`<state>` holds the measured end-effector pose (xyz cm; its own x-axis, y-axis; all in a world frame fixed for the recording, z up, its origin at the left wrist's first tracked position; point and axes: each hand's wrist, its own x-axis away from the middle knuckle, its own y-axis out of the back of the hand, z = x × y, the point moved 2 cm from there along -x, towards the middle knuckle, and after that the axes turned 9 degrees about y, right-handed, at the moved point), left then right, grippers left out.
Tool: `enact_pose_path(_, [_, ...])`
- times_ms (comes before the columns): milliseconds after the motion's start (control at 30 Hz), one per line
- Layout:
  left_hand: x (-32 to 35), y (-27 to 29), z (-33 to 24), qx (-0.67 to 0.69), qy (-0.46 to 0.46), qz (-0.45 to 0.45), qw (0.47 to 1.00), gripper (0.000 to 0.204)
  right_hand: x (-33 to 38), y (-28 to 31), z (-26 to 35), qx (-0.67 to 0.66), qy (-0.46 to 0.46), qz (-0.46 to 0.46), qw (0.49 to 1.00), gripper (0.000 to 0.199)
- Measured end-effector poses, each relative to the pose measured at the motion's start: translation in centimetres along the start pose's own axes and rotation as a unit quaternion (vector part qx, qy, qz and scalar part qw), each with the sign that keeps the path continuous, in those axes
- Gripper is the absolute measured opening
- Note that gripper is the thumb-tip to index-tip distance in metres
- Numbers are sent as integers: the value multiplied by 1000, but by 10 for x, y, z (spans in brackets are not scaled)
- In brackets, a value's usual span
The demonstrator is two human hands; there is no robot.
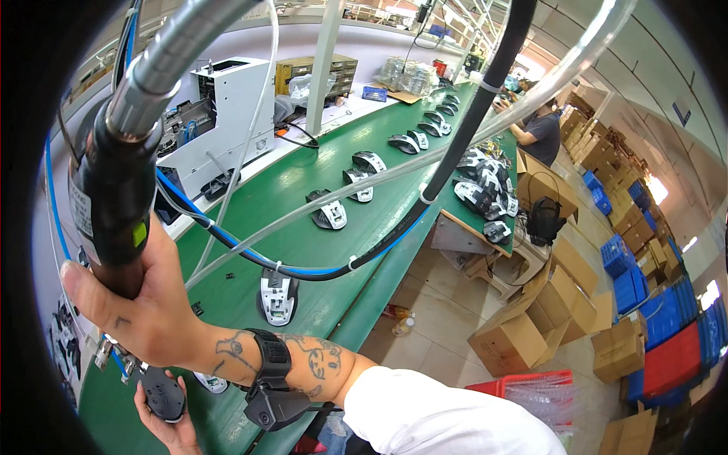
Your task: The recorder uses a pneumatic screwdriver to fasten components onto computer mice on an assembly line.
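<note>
- The fingers (76,284) of the right hand (148,307) are wrapped tight around the black grip of a hanging power screwdriver (114,197), thumb side toward the camera; the forearm crosses the lower frame and wears a black wrist strap with a small camera (271,394).
- The fingers of the left hand (171,425), at the bottom edge, curl loosely under a dark, rounded computer mouse shell (163,393), cupping it from below.
- The screwdriver hangs at the left, close to the lens, with a ribbed grey hose (174,53) rising from its top and a green tab on its side.
- A black cable (470,121), a blue line and clear tubes sweep across the view, partly hiding the surface behind them.
- The green surface (303,227) is a long, smooth belt running away to the upper right.
- Half-built mice (277,296), white inside and black outside, lie in a row along it, spaced apart.
- A white boxy machine (227,114) stands at the belt's left.
- Brown cardboard boxes (523,341) and blue crates (644,296) crowd the floor at right, where another person (540,129) works.
</note>
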<state>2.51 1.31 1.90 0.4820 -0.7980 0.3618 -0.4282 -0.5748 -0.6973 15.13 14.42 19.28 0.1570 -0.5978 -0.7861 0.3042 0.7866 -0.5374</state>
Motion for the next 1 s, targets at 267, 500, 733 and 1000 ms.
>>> enact_pose_path(267, [14,2,-5,34,-31,76,996,41,3,-21,-6,-52,-21,-18,998,41])
enact_pose_path(500, [14,12,-17,41,-23,136,990,37,6,-22,-12,-57,0,-13,998,38])
enact_pose_path(733, [16,-1,-16,31,-11,142,989,32,5,-20,-8,-84,-29,-15,996,45])
enact_pose_path(1000, [12,3,-7,80,3,97,992,35,16,-7,-18,-15,15,-22,1000,11])
